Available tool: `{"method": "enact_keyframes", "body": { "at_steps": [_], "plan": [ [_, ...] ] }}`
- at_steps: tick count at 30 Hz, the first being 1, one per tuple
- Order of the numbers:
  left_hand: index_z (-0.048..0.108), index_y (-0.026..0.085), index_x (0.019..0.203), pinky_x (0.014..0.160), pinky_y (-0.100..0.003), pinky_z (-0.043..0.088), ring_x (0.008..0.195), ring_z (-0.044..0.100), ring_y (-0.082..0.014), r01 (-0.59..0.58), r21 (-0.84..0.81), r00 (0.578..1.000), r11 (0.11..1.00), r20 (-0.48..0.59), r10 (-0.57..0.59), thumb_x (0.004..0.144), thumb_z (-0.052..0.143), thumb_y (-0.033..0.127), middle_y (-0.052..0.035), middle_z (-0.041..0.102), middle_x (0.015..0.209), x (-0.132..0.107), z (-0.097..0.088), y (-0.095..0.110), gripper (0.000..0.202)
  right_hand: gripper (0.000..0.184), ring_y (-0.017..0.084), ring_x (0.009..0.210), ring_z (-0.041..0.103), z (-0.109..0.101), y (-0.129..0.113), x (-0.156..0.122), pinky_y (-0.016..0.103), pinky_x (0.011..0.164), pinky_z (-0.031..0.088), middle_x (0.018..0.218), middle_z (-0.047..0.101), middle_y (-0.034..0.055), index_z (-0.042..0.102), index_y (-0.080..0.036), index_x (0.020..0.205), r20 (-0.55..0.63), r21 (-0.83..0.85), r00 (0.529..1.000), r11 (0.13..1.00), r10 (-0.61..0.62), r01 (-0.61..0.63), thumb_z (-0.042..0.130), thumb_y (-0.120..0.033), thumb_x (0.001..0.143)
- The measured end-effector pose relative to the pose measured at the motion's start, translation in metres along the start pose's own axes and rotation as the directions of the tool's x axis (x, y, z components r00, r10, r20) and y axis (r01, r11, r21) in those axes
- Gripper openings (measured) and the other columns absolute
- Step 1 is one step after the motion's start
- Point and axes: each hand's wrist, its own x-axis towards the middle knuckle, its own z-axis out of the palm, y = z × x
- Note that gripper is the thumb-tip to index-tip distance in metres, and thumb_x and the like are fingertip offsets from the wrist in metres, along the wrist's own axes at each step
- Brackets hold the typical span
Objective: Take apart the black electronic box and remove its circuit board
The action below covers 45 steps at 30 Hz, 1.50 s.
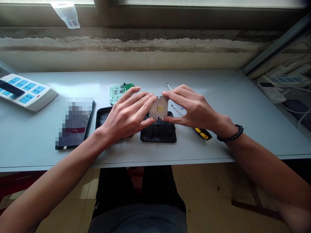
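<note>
Both hands hold a small square grey metal plate (pixel 159 107) with a yellow pad in its middle, lifted just above a black plastic case half (pixel 159 133). My left hand (pixel 127 113) pinches the plate's left edge between fingertips and thumb. My right hand (pixel 193 108) pinches its right edge the same way. A second black case half (pixel 101 117) lies partly under my left hand. A green circuit board (pixel 117 91) lies behind my left hand on the table.
A yellow-and-black handled screwdriver (pixel 202 133) lies under my right wrist, with thin metal tools (pixel 175 109) behind it. A phone (pixel 74 124) lies at left, a white power strip (pixel 24 91) at far left. Cables and devices (pixel 279 85) sit beyond the right edge of the white table (pixel 255 113).
</note>
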Motion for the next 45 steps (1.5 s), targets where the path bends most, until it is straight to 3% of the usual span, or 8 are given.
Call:
{"method": "enact_keyframes", "body": {
  "at_steps": [4,14,21,35,40,45],
  "plan": [
    [0.058,0.011,0.136,0.106,-0.049,0.058,0.112,0.075,-0.0285,-0.022,0.034,0.999,0.999,-0.026,0.023,0.096,0.072,0.032,-0.0157,0.077,0.122,0.002,-0.001,0.0,0.047,0.053,0.023,0.095,0.063,-0.001,-0.002,0.001,0.041,0.083,0.058,0.109,0.07,0.0147,0.059,-0.011,0.136,-0.032,0.001,0.999,1.0,-0.007,0.007,0.069,-0.04,0.093],
    [0.054,0.017,0.144,0.107,-0.051,0.057,0.117,0.073,-0.0285,0.015,0.021,1.0,1.0,0.013,-0.015,0.097,0.07,0.033,-0.0122,0.075,0.128,0.001,-0.001,0.0,0.052,0.052,0.023,0.098,0.064,-0.001,-0.002,0.001,0.04,0.084,0.057,0.11,0.071,0.013,0.06,-0.016,0.133,-0.027,0.0,0.998,0.999,0.054,-0.054,0.069,-0.047,0.092],
    [0.051,0.017,0.147,0.111,-0.052,0.052,0.12,0.071,-0.0297,0.03,-0.047,0.999,0.998,0.024,-0.029,0.097,0.069,0.034,-0.0139,0.074,0.13,-0.001,0.0,-0.001,0.056,0.046,0.022,0.095,0.064,-0.002,-0.004,0.002,0.04,0.084,0.058,0.109,0.071,0.012,0.061,-0.015,0.131,-0.023,-0.024,0.999,0.999,0.039,-0.04,0.068,-0.042,0.093],
    [0.051,0.016,0.145,0.109,-0.049,0.054,0.12,0.071,-0.0292,0.005,-0.01,1.0,1.0,0.016,-0.005,0.098,0.069,0.035,-0.0142,0.074,0.129,0.001,-0.003,0.0,0.054,0.046,0.023,0.099,0.063,-0.003,-0.004,0.002,0.041,0.085,0.058,0.11,0.07,0.0115,0.059,-0.016,0.133,-0.031,-0.025,0.999,0.999,0.044,-0.045,0.067,-0.04,0.094],
    [0.049,0.02,0.149,0.113,-0.052,0.05,0.126,0.068,-0.03,0.076,-0.041,0.994,0.996,0.076,-0.073,0.099,0.067,0.036,-0.0126,0.071,0.136,0.001,-0.004,0.0,0.056,0.047,0.022,0.097,0.061,-0.007,-0.008,0.004,0.04,0.084,0.057,0.108,0.069,0.0103,0.055,-0.017,0.134,-0.082,-0.016,0.997,1.0,0.013,-0.014,0.068,-0.036,0.093],
    [0.05,0.021,0.149,0.116,-0.053,0.047,0.127,0.068,-0.0301,0.115,-0.08,0.989,0.99,0.105,-0.107,0.099,0.067,0.036,-0.0117,0.071,0.136,0.001,-0.003,0.001,0.055,0.047,0.024,0.096,0.061,-0.01,-0.013,0.005,0.044,0.085,0.056,0.108,0.069,0.0091,0.053,-0.023,0.134,-0.034,-0.01,0.998,0.998,0.059,-0.059,0.069,-0.038,0.093]
  ]
}}
